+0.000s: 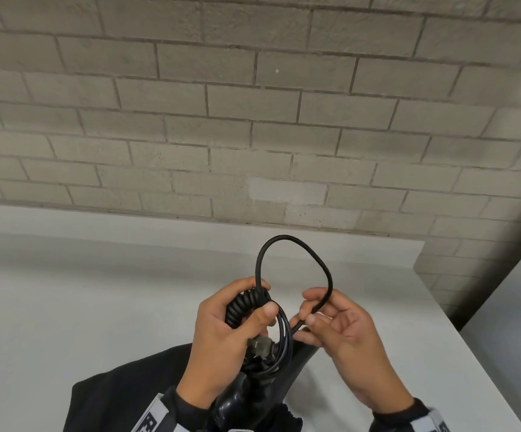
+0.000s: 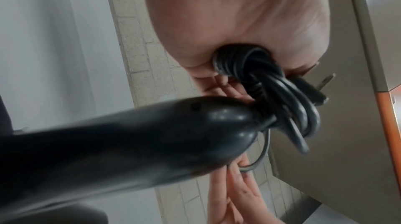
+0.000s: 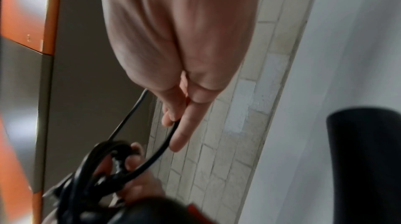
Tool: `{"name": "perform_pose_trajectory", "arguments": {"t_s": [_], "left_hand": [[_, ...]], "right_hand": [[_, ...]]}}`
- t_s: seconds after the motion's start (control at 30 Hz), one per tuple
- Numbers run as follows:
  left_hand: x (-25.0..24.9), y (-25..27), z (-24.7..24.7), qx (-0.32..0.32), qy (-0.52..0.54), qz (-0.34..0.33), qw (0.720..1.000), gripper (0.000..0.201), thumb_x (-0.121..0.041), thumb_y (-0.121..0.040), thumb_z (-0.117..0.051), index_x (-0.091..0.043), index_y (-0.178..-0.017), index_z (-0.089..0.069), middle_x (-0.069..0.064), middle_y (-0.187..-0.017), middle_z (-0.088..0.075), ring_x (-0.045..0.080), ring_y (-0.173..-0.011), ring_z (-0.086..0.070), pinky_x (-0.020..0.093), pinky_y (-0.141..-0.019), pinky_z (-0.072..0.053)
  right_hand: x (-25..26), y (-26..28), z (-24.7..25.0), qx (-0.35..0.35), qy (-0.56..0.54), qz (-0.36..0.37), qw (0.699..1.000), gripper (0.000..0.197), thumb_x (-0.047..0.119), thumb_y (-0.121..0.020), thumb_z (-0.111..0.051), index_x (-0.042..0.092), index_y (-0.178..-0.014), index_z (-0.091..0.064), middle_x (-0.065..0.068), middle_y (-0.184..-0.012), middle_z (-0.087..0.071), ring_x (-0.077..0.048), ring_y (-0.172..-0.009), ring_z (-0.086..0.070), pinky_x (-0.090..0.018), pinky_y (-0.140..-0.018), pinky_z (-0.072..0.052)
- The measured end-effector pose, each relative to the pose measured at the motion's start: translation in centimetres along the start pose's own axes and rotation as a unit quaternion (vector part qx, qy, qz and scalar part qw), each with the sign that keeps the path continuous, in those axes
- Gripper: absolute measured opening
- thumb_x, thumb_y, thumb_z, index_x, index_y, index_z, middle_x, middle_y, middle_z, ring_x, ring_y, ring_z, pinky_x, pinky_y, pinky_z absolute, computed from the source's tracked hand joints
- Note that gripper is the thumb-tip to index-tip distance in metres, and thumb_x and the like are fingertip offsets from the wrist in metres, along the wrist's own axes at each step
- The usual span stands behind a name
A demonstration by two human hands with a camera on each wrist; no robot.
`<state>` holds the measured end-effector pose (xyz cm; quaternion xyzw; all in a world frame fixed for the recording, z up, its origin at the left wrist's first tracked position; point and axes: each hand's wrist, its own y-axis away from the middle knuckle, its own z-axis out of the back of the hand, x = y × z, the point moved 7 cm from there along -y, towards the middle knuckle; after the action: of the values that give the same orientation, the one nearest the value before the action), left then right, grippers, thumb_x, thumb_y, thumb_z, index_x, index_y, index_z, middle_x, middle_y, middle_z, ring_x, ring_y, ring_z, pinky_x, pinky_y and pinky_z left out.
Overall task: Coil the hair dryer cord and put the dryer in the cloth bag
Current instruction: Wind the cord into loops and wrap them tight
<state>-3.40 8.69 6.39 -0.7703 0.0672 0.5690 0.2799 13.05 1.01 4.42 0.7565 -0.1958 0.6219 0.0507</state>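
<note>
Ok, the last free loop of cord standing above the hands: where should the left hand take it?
Take the cord loop at its base, where it enters the bundle in the left hand, likely thumb over the top; the right hand already pinches its other leg, and the arch springs upward.

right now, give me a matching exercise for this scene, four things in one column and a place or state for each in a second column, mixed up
Things
1. black hair dryer cord
2. left hand
3. black cloth bag
4. metal-pronged plug

States
A. lying on the white table, under the forearms
B. gripping the bundle of coils
C. arching in a loose loop between both hands
D. sticking out beside the gripped coils

Pairs: 1-C, 2-B, 3-A, 4-D. The right hand pinches the far end of the loop.
</note>
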Motion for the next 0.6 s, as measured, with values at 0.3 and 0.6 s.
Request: {"name": "perform_pose_trajectory", "arguments": {"t_s": [0.3, 0.6], "left_hand": [[0.0, 0.1, 0.4, -0.033, -0.015, 0.007, 0.999, 0.026, -0.024, -0.071, -0.081, -0.018, -0.096, -0.075, 0.007, -0.071, -0.069, 0.015, -0.063, -0.067, 0.019, -0.057, -0.050], [-0.7, 0.2, 0.4, -0.052, -0.057, -0.006, 0.997, 0.027, -0.026, -0.069, -0.080, -0.020, -0.095, -0.075, 0.003, -0.079, -0.074, 0.014, -0.070, -0.070, 0.022, -0.066, -0.055]], "right_hand": [[1.2, 4.1, -3.4, -0.139, 0.308, 0.200, 0.920, 0.056, 0.006, -0.083, -0.067, 0.039, -0.125, -0.049, 0.016, -0.132, -0.044, -0.011, -0.112, -0.057, -0.017, -0.089, -0.048], [2.6, 5.5, -5.9, -0.028, 0.361, 0.176, 0.915, 0.038, 0.041, -0.071, -0.071, 0.047, -0.108, -0.061, 0.019, -0.121, -0.048, -0.010, -0.100, -0.062, -0.010, -0.081, -0.047]]}}
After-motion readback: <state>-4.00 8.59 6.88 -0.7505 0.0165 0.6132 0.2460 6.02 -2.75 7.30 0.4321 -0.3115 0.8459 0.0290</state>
